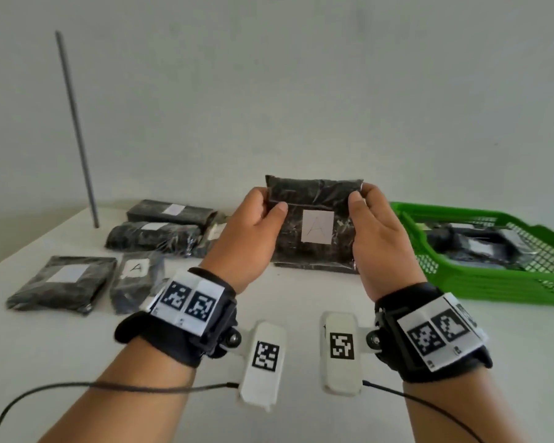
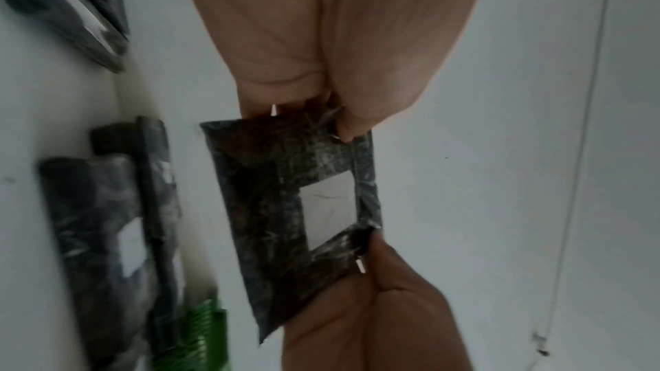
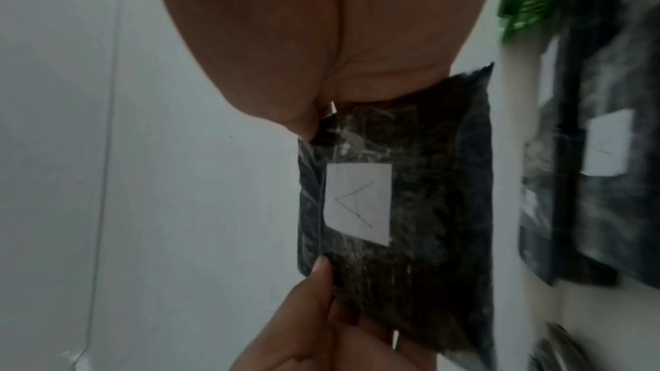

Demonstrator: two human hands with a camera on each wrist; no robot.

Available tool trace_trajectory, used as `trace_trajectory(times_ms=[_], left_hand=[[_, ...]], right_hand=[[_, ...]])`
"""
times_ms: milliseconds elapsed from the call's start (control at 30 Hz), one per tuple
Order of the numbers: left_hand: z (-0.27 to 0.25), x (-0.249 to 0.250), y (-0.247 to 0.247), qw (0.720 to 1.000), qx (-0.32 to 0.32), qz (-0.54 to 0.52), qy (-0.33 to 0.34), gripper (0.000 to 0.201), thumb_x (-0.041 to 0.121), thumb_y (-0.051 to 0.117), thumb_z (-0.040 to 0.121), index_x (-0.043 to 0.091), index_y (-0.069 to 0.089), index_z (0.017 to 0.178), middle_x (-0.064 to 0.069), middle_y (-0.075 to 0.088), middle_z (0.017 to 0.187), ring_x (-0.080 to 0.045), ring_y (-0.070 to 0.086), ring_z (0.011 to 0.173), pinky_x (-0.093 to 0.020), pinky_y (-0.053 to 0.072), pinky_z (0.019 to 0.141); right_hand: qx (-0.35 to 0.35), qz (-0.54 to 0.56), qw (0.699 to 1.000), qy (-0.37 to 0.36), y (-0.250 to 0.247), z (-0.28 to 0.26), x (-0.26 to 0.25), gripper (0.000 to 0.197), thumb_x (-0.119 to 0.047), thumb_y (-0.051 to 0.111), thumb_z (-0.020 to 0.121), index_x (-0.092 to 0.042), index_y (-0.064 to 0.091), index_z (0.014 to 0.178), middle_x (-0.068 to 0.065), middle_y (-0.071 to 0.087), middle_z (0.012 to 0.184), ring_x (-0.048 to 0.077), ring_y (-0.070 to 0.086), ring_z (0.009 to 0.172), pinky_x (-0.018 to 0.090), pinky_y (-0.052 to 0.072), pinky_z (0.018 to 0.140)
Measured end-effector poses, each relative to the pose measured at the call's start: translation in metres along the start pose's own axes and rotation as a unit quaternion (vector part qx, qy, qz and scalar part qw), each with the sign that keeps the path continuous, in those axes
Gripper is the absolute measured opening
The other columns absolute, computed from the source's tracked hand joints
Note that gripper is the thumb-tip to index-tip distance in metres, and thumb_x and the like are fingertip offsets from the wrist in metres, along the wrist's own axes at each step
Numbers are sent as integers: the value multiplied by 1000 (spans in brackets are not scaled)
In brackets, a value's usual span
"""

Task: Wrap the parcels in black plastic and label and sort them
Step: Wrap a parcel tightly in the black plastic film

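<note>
Hands share the load here: the left hand [image 1: 248,231] and the right hand [image 1: 383,233] each pinch an upper corner of the black-wrapped parcel [image 1: 314,251], thumbs on the front face and the other fingers curled behind it. It is held upright above the white table [image 1: 301,302], facing the person, probably so the white label [image 1: 317,226] with its handwritten "A" can be read before sorting. That label sits between the two thumbs and just below them, uncovered; the parcel's lower half hangs free under both grips.

At nine o'clock from the parcel lie more wrapped parcels [image 1: 157,233] on the table, one showing an "A" label [image 1: 136,267]. At three o'clock stands the green mesh basket [image 1: 493,282], with wrapped parcels already inside. Judging by that, this one is wrapped and labelled, with only its sorting left.
</note>
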State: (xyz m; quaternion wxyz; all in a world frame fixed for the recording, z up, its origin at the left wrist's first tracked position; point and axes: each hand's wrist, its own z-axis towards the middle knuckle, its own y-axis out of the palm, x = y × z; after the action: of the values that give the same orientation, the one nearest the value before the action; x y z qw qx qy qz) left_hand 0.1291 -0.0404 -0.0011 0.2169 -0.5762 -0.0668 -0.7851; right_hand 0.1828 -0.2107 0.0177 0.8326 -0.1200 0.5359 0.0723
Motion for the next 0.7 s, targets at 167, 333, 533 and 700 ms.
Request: trace_trajectory(times_ms=[167, 333, 533, 700], left_hand=[[7, 20, 4, 998, -58, -32, 10, 35, 61, 55, 84, 42, 64, 111, -10, 68, 128, -32, 62, 127, -60, 45, 110], [-1, 44, 13, 999, 0, -49, 6, 52, 83, 49, 83, 42, 65, 110, -5, 69, 130, -26, 64, 126, -57, 48, 109], [-13, 57, 21, 1000, -8, -16, 25, 39, 54, 48, 105, 18, 64, 105, -9, 69, 98, -24, 66, 83, -37, 56, 84], [-19, 61, 23, 998, -39, -56, 12, 69, 65, 55, 90, 2, 57, 118, -33, 64, 100, -55, 64, 101, -73, 51, 95]], right_hand=[[0, 16, 999, -50, -11, 11, -3, 23, -19, 40, 114, -14, 60, 104, 4, 63, 93, 17, 59, 86, 33, 50, 80], [-38, 64, 996, -40, -11, 11, -5, 29, -35, 47, 107, -15, 64, 94, 14, 66, 93, 21, 67, 95, 42, 52, 97], [-9, 104, 994, -40, -10, 6, -10, 34, -28, 44, 112, -3, 63, 99, -17, 51, 70, -9, 55, 63, 8, 44, 66], [-2, 53, 994, -92, -7, 1, -18, 46, -47, 63, 97, -2, 66, 104, 19, 75, 95, 39, 74, 88, 59, 62, 78]])
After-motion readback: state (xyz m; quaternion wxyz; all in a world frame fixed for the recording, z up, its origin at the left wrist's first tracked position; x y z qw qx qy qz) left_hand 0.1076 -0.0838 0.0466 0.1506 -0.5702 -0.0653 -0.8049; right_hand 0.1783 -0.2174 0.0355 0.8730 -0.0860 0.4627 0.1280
